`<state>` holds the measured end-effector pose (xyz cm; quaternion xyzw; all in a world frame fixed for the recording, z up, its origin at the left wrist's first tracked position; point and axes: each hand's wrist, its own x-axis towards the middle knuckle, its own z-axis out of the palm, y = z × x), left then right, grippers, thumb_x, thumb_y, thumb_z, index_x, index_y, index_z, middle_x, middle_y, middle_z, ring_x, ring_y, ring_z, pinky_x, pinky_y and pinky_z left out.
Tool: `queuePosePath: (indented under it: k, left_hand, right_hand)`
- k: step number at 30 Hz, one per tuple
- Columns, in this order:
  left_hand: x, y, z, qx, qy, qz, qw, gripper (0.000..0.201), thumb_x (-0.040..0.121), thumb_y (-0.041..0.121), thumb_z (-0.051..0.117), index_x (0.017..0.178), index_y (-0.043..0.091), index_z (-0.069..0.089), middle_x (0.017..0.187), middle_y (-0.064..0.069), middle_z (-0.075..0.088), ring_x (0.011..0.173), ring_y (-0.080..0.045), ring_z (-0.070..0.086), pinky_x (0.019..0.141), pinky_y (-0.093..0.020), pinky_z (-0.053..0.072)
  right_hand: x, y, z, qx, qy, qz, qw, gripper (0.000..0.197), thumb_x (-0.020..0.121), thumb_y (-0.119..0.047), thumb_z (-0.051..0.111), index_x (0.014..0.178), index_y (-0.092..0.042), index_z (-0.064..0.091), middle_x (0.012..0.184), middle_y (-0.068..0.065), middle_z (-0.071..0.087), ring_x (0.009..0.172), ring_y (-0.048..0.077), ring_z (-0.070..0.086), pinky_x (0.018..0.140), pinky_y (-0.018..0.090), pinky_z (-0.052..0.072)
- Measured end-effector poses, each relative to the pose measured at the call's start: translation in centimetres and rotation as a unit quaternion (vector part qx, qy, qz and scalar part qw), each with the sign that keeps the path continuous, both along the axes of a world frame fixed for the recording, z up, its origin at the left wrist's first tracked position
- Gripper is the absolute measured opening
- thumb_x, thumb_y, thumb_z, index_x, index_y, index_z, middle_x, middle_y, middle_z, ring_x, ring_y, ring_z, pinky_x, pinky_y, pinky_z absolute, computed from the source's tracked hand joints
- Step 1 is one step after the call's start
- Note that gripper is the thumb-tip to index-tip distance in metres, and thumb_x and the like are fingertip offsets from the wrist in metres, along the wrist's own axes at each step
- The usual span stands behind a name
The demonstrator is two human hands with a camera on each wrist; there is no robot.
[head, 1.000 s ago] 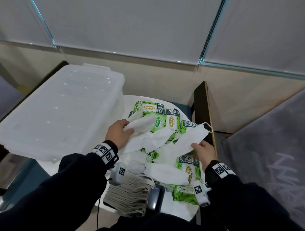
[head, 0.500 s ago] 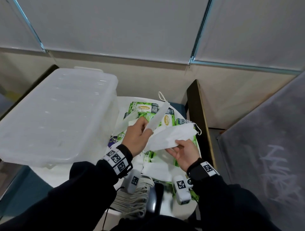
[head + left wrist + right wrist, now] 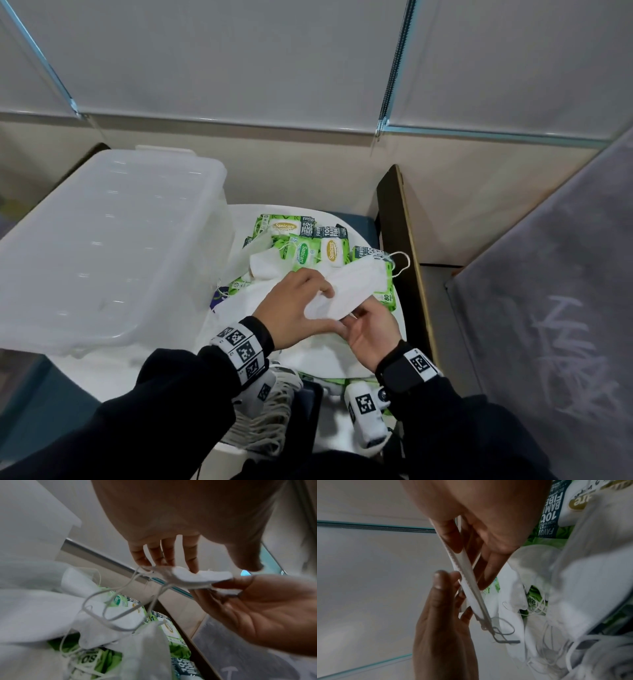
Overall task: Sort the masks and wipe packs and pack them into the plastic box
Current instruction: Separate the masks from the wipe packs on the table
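Compared with half a second ago, the two hands have come closer together and the mask that stood up from the left hand is not raised any more; both hands now meet on one flat white mask (image 3: 356, 286). The left hand (image 3: 294, 308) lies over the near left end of this mask, with the fingers curled down on it and the thumb under, so its grip is closed on the mask. The right hand (image 3: 371, 330) is palm up below the same end, and its fingers pinch the edge from the other side; in the right wrist view the mask edge (image 3: 469, 580) passes between the fingers of both hands. The far right end of the mask reaches out over the green wipe packs (image 3: 305, 245), and its ear loop (image 3: 402, 262) hangs near the dark board (image 3: 394, 219) at the right edge of the tabletop (image 3: 239, 219). More white masks (image 3: 246, 298) lie loose on the wipe packs, under the hands. The plastic box (image 3: 102, 246) stands at the left with its lid on, touching or almost touching the pile. The open room is small: the box at the left, the board at the right, the wall at the far side.
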<state>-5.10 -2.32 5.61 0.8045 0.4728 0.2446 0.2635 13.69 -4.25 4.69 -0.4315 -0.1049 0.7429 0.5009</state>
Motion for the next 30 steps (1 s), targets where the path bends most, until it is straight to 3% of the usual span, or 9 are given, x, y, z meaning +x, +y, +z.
queuePosePath:
  k: [3,6,10,12,14,18,21,23,30]
  left_hand:
    - [0.6,0.1,0.3,-0.035,-0.043,0.049,0.997,0.037,0.085,0.042,0.079,0.119,0.036,0.064,0.11,0.015,0.056,0.095,-0.005,0.056,0.088,-0.025,0.048]
    - [1.4,0.2,0.9,-0.118,-0.072,0.093,0.986,0.062,0.079,0.026,0.084,0.13,0.048,0.054,0.088,0.009,0.061,0.07,-0.008,0.058,0.071,-0.023,0.051]
    - [2.1,0.6,0.9,-0.139,-0.11,0.146,0.973,0.036,0.079,0.021,0.086,0.107,0.036,0.071,0.076,0.011,0.064,0.063,-0.001,0.054,0.066,-0.015,0.044]
    - [2.0,1.0,1.1,-0.128,-0.144,0.201,0.961,0.012,0.084,0.022,0.082,0.093,0.026,0.074,0.077,0.009,0.068,0.063,-0.007,0.059,0.063,-0.019,0.046]
    - [2.1,1.1,1.5,-0.166,-0.258,0.277,0.911,0.007,0.089,0.016,0.077,0.092,0.015,0.071,0.081,0.0,0.072,0.061,-0.015,0.067,0.056,-0.027,0.052]
    - [3.3,0.5,2.3,-0.319,-0.496,0.35,0.728,0.015,0.089,0.007,0.076,0.1,-0.001,0.071,0.086,-0.012,0.078,0.072,-0.025,0.076,0.058,-0.03,0.061]
    - [4.5,0.1,2.0,-0.406,-0.577,0.339,0.622,0.016,0.089,0.014,0.075,0.102,0.007,0.07,0.084,-0.01,0.076,0.066,-0.017,0.075,0.05,-0.024,0.058]
    - [5.8,-0.3,1.4,-0.439,-0.594,0.337,0.583,0.018,0.088,0.016,0.076,0.103,0.009,0.07,0.084,-0.009,0.075,0.063,-0.014,0.074,0.047,-0.023,0.056]
    - [10.0,-0.7,-1.8,-0.439,-0.481,0.39,0.651,0.036,0.077,0.016,0.089,0.108,0.011,0.072,0.071,0.005,0.068,0.052,-0.005,0.055,0.05,-0.022,0.043]
  right_hand:
    - [0.9,0.0,-0.7,-0.009,0.023,-0.016,1.0,0.039,0.1,-0.007,0.052,0.137,0.001,0.06,0.109,0.018,0.076,0.077,0.024,0.075,0.07,0.043,0.064]
    - [1.9,0.1,-1.2,-0.013,0.008,-0.006,1.0,0.036,0.101,-0.008,0.052,0.134,0.005,0.061,0.083,0.01,0.075,0.059,0.017,0.069,0.076,0.044,0.064]
    - [2.7,0.3,-1.4,-0.015,-0.032,0.007,0.999,0.041,0.098,0.0,0.056,0.139,0.003,0.056,0.12,0.023,0.072,0.097,0.035,0.073,0.082,0.049,0.063]
    - [3.3,0.6,-1.8,-0.027,-0.044,-0.016,0.999,0.042,0.095,0.0,0.061,0.137,-0.003,0.059,0.12,0.02,0.072,0.101,0.035,0.07,0.081,0.045,0.064]
    - [3.9,0.9,-2.1,-0.037,-0.042,-0.046,0.997,0.04,0.094,-0.001,0.065,0.134,-0.006,0.063,0.115,0.018,0.074,0.095,0.032,0.071,0.074,0.04,0.064]
    - [4.7,1.6,-2.2,-0.048,-0.006,-0.091,0.995,0.023,0.095,0.007,0.061,0.116,-0.001,0.068,0.111,0.022,0.075,0.086,0.033,0.075,0.064,0.037,0.064]
    - [4.8,2.0,-2.2,-0.042,0.015,-0.101,0.994,0.025,0.097,0.008,0.057,0.119,0.0,0.067,0.113,0.021,0.075,0.09,0.032,0.077,0.066,0.038,0.064]
    - [4.6,2.2,-2.3,-0.036,0.027,-0.105,0.993,0.031,0.098,0.009,0.055,0.127,0.002,0.063,0.12,0.024,0.072,0.092,0.032,0.076,0.069,0.039,0.065]
    - [2.2,1.4,-2.1,0.012,0.061,-0.053,0.997,0.041,0.094,0.018,0.046,0.129,0.004,0.062,0.12,0.023,0.072,0.104,0.031,0.074,0.092,0.037,0.06]
